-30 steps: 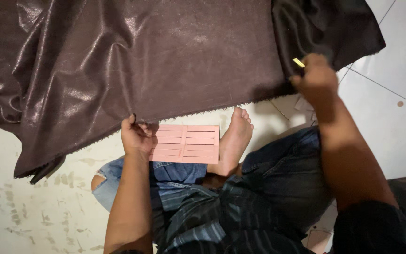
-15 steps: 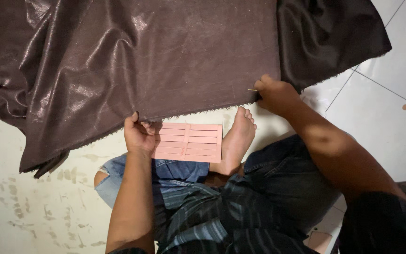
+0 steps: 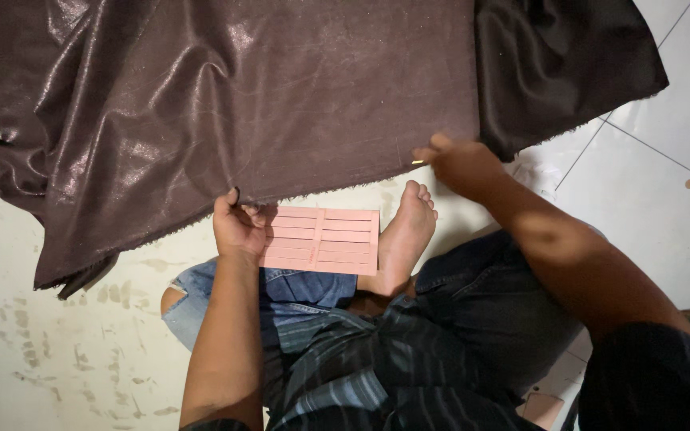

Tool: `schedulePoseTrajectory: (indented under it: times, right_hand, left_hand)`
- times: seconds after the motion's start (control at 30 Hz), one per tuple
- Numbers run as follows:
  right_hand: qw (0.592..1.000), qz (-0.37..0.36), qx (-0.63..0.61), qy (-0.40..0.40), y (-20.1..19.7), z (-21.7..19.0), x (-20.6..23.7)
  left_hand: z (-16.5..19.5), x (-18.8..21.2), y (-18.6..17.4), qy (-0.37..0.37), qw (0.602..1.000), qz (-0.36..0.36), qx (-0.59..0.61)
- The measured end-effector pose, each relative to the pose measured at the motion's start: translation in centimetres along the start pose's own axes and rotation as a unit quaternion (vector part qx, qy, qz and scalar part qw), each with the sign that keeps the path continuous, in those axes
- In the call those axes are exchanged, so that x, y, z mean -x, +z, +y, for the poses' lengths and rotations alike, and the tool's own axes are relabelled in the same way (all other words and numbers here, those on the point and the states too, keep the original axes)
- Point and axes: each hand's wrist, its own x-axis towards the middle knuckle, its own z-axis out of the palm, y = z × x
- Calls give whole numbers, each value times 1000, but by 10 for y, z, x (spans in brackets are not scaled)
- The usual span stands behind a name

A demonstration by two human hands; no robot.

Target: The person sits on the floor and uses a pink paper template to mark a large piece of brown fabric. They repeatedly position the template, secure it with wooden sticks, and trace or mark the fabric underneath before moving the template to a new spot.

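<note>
Head view: left hand (image 3: 237,227) pinches the glossy dark-brown fabric sheet's (image 3: 265,96) hem at six o'clock, steadying it; right hand (image 3: 461,164), at three o'clock, pinches a small yellow marker (image 3: 417,162) there. Pink slotted card (image 3: 323,239) lies below.

The left hand (image 3: 237,227) lay curled, knuckles up, its forearm running straight back toward the body. The right hand (image 3: 461,164) reached farther forward, fingers pinched together, arm bent at the elbow. A bare foot (image 3: 405,239) rested between them.
</note>
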Motion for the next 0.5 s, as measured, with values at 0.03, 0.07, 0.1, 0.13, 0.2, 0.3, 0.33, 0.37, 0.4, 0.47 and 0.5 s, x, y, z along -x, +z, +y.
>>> schedulePoseTrajectory:
  times: [0.03,0.07,0.1,0.13,0.2,0.3,0.33,0.37,0.4,0.47,0.5]
  right_hand:
    - [1000,-24,-12,1,-4,-5,-3]
    - [998,-57,-4,0,-9,-10,-5]
    - [996,-90,3,-1,-14,-14,-7]
    - [992,-123,10,-2,-19,-19,-10]
    - [992,-128,17,-8,-28,-27,-13]
    - [982,-188,20,6,-40,-35,-17]
    - [976,-216,20,14,-42,-37,-18]
    - [974,-225,19,19,-43,-37,-19]
    - [972,-234,18,25,-42,-37,-20]
    - [972,-234,15,29,-35,-33,-21]
    - [974,-225,12,27,-29,-30,-20]
  left_hand:
    - [0,0,0,-4,1000,-7,7]
    - [1,0,0,-1,1000,-12,5]
    - [1,1,0,2,1000,-16,5]
    - [1,1,1,6,1000,-20,4]
    - [2,3,2,7,1000,-17,4]
    - [2,6,5,4,1000,-9,13]
    - [2,8,6,3,1000,-5,18]
    - [2,9,7,2,1000,1,15]
    - [3,9,8,2,1000,8,11]
    - [3,11,9,0,1000,-5,7]
    - [3,11,9,-1,1000,-23,7]
